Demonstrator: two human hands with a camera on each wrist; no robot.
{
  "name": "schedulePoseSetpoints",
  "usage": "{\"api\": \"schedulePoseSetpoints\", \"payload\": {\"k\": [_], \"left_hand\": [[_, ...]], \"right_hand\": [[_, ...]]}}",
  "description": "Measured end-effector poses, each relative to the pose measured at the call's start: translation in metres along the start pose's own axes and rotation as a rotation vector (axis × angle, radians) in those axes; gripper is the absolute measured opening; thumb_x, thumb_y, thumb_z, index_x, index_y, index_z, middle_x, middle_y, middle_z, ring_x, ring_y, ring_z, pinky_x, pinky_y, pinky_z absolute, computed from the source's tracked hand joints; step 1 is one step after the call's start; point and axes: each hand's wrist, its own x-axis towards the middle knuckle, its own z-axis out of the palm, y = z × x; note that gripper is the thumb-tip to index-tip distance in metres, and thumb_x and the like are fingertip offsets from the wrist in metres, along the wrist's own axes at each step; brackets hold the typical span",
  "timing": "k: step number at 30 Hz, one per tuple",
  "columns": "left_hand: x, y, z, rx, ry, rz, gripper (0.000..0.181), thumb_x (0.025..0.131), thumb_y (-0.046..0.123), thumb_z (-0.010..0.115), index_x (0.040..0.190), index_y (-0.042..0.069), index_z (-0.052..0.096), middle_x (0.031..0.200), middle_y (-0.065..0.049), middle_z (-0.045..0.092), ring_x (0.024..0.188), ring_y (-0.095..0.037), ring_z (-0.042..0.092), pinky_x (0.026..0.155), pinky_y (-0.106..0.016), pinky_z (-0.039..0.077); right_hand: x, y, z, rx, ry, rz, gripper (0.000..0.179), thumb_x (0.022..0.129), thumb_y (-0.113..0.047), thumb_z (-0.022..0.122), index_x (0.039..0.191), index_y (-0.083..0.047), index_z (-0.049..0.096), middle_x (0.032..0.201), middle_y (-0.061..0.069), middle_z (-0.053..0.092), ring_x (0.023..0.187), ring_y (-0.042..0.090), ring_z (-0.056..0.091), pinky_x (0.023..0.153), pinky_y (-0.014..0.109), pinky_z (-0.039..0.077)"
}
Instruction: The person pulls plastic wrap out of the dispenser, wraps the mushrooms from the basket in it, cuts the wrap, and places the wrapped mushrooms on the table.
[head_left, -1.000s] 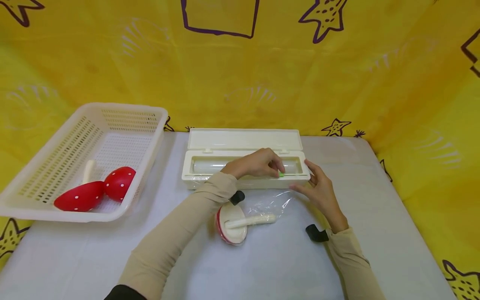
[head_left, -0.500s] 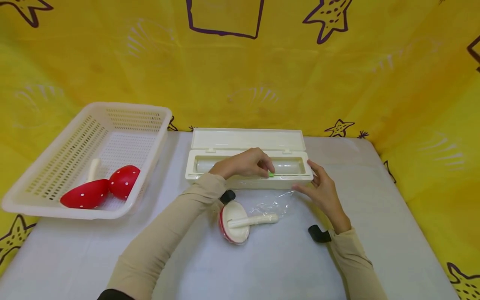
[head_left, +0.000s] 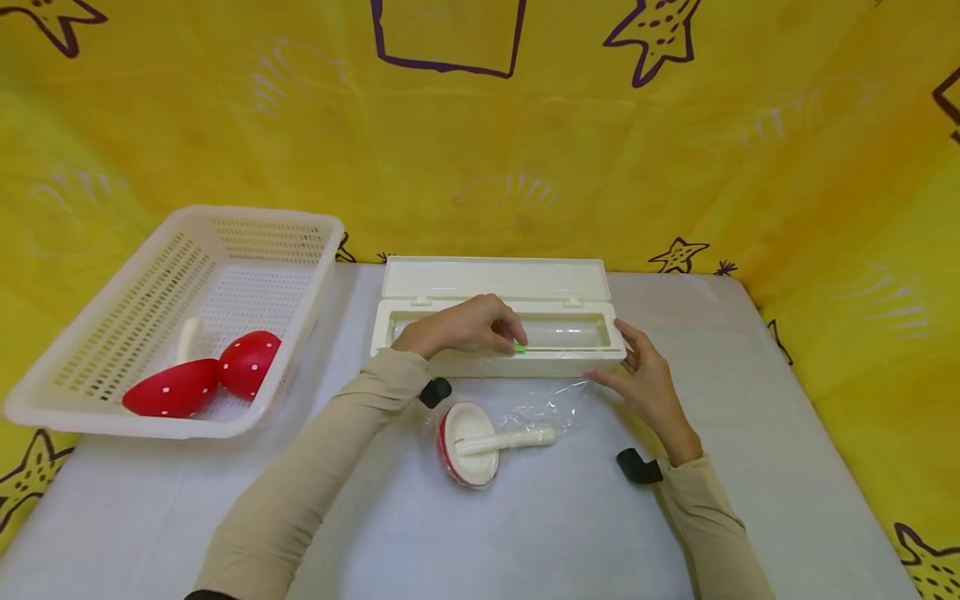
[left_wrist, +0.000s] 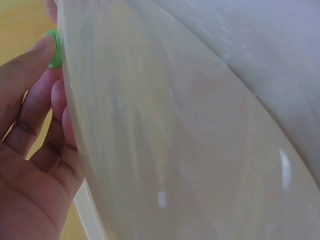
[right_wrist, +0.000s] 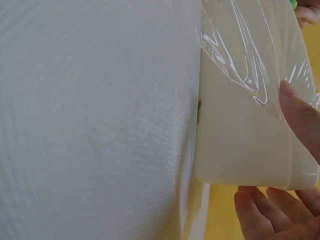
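A cream cling film dispenser (head_left: 487, 364) lies across the table with its lid (head_left: 495, 277) raised, a roll of cling film (head_left: 562, 332) inside. My left hand (head_left: 461, 327) pinches the small green slide cutter (head_left: 520, 348) on its front rail; thumb and finger on the green cutter (left_wrist: 55, 49) also show in the left wrist view. At the box's right end, my right hand (head_left: 651, 392) grips it, thumb (right_wrist: 300, 112) on the film-covered front and fingers round the end. Clear film runs down to a toy mushroom (head_left: 472, 446) with a red cap and white stem, lying in front.
To the left stands a white plastic basket (head_left: 303, 333) holding red, white-dotted toy mushrooms (head_left: 176, 389). A yellow patterned cloth (head_left: 480, 167) hangs behind the white-covered table (head_left: 570, 533). A black wrist camera mount (head_left: 637, 467) is at each wrist.
My left hand has slid the green cutter leftward along the rail, from near the right end to past the middle. The right hand keeps its grip on the box.
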Motion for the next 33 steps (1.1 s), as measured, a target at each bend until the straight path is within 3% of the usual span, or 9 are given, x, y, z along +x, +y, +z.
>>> {"api": "schedulePoseSetpoints", "payload": {"k": [5,16,25,33], "left_hand": [[-0.010,-0.007,-0.003,-0.013,0.018,0.011,0.017,0.088,0.004,0.072,0.105,0.003,0.076,0.102,-0.008,0.076,0.087,-0.012,0.064,0.081,-0.021,0.053],[-0.026,-0.017,-0.008,-0.030,0.049,0.009,0.017,0.087,0.004,0.072,0.103,0.004,0.076,0.095,-0.007,0.075,0.083,-0.010,0.064,0.079,-0.022,0.053],[-0.053,-0.024,-0.016,0.006,0.093,-0.049,0.017,0.086,0.006,0.070,0.101,0.006,0.077,0.094,-0.004,0.075,0.083,-0.011,0.063,0.080,-0.026,0.053],[-0.075,-0.030,-0.021,0.088,0.129,-0.064,0.016,0.088,0.006,0.071,0.102,0.007,0.077,0.093,-0.003,0.075,0.082,-0.013,0.063,0.078,-0.028,0.053]], "right_hand": [[0.000,0.001,0.001,0.000,0.003,-0.009,0.092,0.078,-0.007,0.083,0.152,0.002,0.029,0.157,0.024,0.032,0.139,0.043,0.042,0.106,0.022,0.041],[0.000,0.001,0.001,0.024,0.003,0.004,0.092,0.078,-0.002,0.082,0.151,0.004,0.028,0.156,0.026,0.033,0.139,0.043,0.043,0.098,0.008,0.041],[0.000,-0.001,-0.001,-0.006,0.001,0.019,0.092,0.078,-0.006,0.083,0.151,0.003,0.028,0.156,0.026,0.033,0.139,0.043,0.043,0.104,0.018,0.042],[0.000,0.000,-0.001,0.000,-0.005,0.024,0.093,0.078,-0.007,0.083,0.152,0.003,0.027,0.155,0.027,0.034,0.138,0.044,0.044,0.101,0.014,0.043]]}}
